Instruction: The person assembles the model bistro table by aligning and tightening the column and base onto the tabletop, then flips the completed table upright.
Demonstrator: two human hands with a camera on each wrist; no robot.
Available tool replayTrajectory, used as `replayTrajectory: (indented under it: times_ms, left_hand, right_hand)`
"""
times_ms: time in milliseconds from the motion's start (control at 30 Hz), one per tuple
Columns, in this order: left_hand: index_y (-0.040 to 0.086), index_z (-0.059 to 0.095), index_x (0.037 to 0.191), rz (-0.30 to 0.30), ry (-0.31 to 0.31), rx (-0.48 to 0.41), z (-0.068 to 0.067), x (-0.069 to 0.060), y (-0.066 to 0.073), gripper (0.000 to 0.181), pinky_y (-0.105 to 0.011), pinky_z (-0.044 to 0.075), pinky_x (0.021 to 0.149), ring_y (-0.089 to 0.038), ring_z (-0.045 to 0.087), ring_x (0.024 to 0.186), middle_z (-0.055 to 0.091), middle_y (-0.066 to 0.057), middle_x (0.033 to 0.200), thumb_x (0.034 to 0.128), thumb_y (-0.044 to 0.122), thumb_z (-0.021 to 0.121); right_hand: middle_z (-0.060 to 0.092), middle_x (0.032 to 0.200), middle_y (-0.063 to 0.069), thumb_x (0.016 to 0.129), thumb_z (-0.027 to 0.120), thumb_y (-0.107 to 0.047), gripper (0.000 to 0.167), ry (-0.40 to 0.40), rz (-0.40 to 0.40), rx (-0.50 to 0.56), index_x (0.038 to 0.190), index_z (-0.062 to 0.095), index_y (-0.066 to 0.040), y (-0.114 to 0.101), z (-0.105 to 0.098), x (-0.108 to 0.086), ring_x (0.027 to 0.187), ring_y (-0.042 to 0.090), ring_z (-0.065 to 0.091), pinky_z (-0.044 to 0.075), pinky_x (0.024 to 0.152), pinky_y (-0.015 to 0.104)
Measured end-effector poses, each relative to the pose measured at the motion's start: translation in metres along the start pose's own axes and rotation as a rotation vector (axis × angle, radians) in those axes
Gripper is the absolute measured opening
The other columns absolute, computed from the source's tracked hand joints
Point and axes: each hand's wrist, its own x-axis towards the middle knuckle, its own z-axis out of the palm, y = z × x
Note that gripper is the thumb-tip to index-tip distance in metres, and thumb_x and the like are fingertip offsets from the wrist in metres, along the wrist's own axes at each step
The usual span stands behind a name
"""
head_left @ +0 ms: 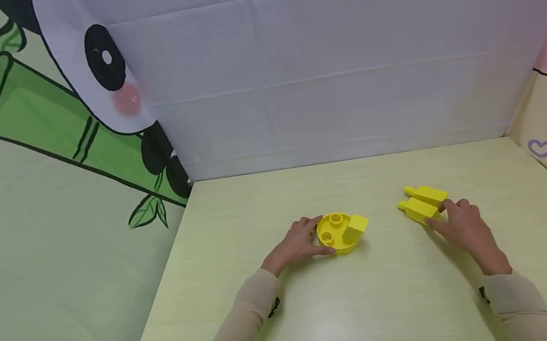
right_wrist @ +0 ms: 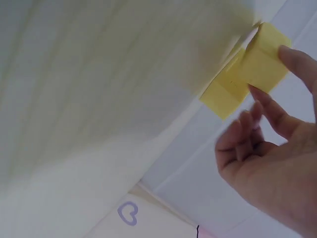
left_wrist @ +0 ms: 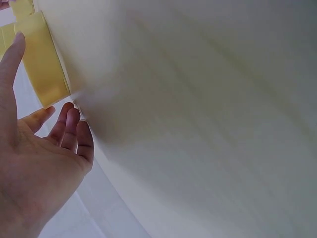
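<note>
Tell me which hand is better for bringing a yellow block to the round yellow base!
Probably the right hand: its thumb and finger already pinch a yellow block. The left hand is busy holding the round yellow base.

A shallow round yellow base (head_left: 337,231) has two ring-shaped sockets (head_left: 336,220) showing and a yellow block (head_left: 356,226) standing at its right; farther right, two yellow pegged blocks (head_left: 420,210) sit side by side.

A pale table (head_left: 266,199) is backed by a creased whitish cloth (head_left: 315,47); green bamboo (head_left: 47,117) is printed at left. Light is softly reflected by the table.
</note>
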Motion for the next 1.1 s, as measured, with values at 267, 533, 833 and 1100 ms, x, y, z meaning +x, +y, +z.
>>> replayTrajectory:
  times_ms: [267, 533, 833, 1100]
  left_hand:
    - [0.016, 0.037, 0.162, -0.001, -0.007, -0.015, -0.001, -0.001, 0.001, 0.096, -0.048, 0.041, 0.11, -0.029, 0.044, 0.13, 0.047, -0.013, 0.147, 0.0856, 0.055, 0.08]
    - [0.018, 0.036, 0.162, 0.006, -0.009, -0.011, -0.001, -0.001, -0.001, 0.096, -0.048, 0.041, 0.11, -0.028, 0.043, 0.131, 0.047, -0.012, 0.147, 0.0859, 0.057, 0.079]
    - [0.017, 0.038, 0.162, 0.021, -0.005, -0.018, -0.002, 0.001, -0.002, 0.096, -0.047, 0.042, 0.108, -0.027, 0.044, 0.128, 0.049, -0.012, 0.145, 0.0856, 0.058, 0.079]
    - [0.017, 0.039, 0.161, 0.007, -0.011, -0.023, -0.002, -0.001, -0.003, 0.095, -0.046, 0.043, 0.108, -0.027, 0.044, 0.128, 0.049, -0.012, 0.144, 0.0859, 0.059, 0.078]
  right_hand:
    - [0.05, 0.109, 0.027, 0.097, 0.07, -0.037, 0.052, 0.154, -0.102, 0.092, 0.118, 0.059, 0.01, -0.038, -0.001, 0.013, 0.097, 0.042, 0.046, 0.043, 0.067, 0.043]
    - [0.049, 0.113, 0.028, 0.097, 0.074, -0.03, 0.046, 0.102, -0.275, 0.222, 0.122, 0.061, 0.007, -0.096, -0.002, 0.032, 0.102, 0.043, 0.048, 0.043, 0.08, 0.051]
    - [0.048, 0.109, 0.02, 0.096, 0.077, -0.026, 0.041, 0.001, -0.411, 0.234, 0.122, 0.065, 0.003, -0.134, 0.017, 0.051, 0.101, 0.04, 0.048, 0.042, 0.082, 0.047]
    - [0.051, 0.106, 0.021, 0.094, 0.079, -0.026, 0.04, -0.021, -0.419, 0.126, 0.12, 0.067, 0.001, -0.143, 0.033, 0.055, 0.095, 0.036, 0.047, 0.045, 0.079, 0.048]
